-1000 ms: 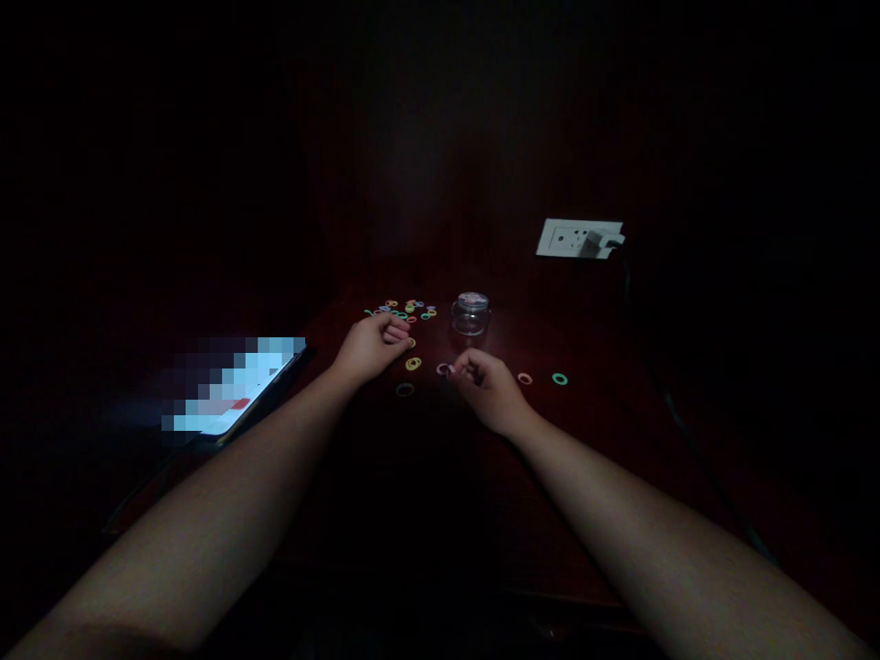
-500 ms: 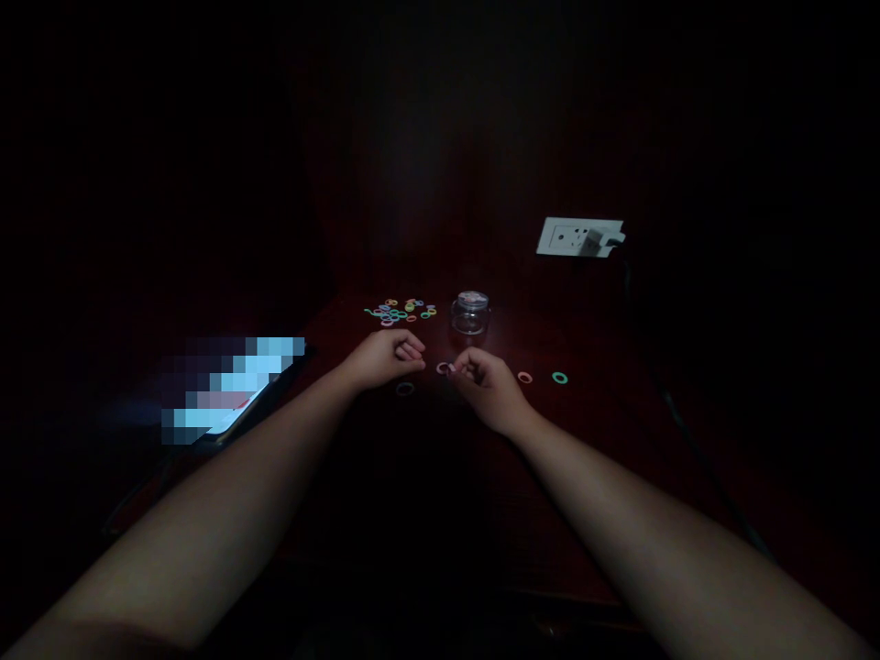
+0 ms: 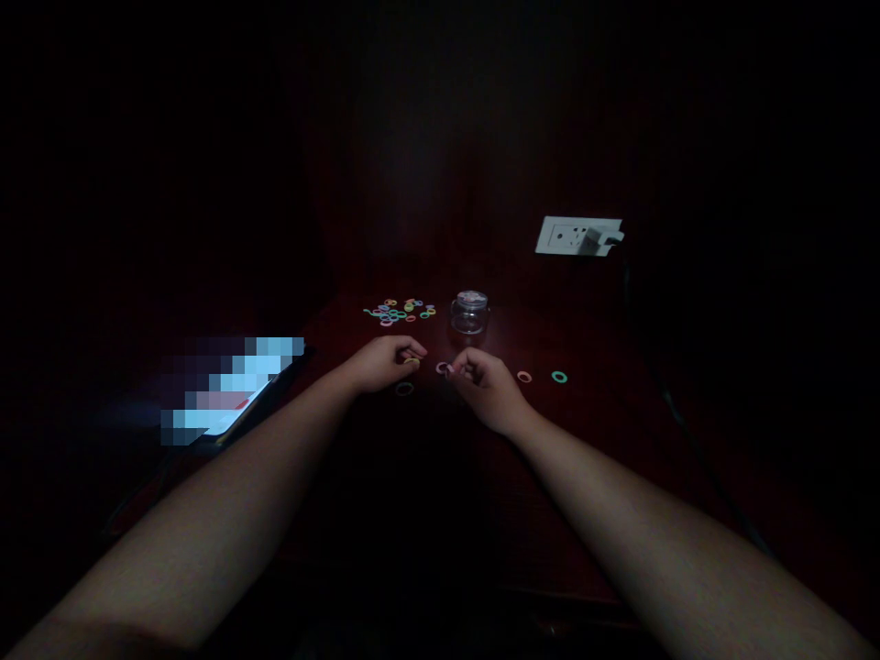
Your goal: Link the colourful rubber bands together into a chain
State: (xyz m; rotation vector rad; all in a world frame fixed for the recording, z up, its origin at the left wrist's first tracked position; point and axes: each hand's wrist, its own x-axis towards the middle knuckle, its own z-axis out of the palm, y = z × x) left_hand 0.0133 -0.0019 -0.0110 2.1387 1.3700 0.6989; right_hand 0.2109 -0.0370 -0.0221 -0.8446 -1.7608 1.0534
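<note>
A: Where are the rings?
B: Near middle of the dark red table (image 3: 598, 408). Yellow ring (image 3: 411, 361) at the left hand (image 3: 416, 358), pinkish ring (image 3: 441, 368) at the right hand (image 3: 452, 369).

A: Hands?
B: Left: thumb and forefinger slightly apart, yellow ring showing between them. Pinched or just lying there, cannot tell. Right: narrow, fingertips drawn together, something pinkish at the tips. Cannot tell whether it's gripped.

A: Step in hand?
B: My read: single rings being handled at the near row, both hands working low over the table.

A: What does the next move call for?
B: Rings look thin and flat, so a fine fingertip pinch, and a light touch so neighbours don't get dragged. Poor light won't help.

A: Other rings?
B: Dim ring (image 3: 404, 390) just nearer than the left hand, colour unclear. Right of the right hand, an orange ring (image 3: 524, 377), then a green ring (image 3: 559, 377). Loose mixed-colour cluster (image 3: 393, 314) far left of the hands.

A: Further out?
B: Clear jar (image 3: 470, 316) upright, right of the cluster, looks capped. Lit phone (image 3: 238, 403) on the left. Socket plate (image 3: 562, 236) far right, plug (image 3: 608, 239) in it.
</note>
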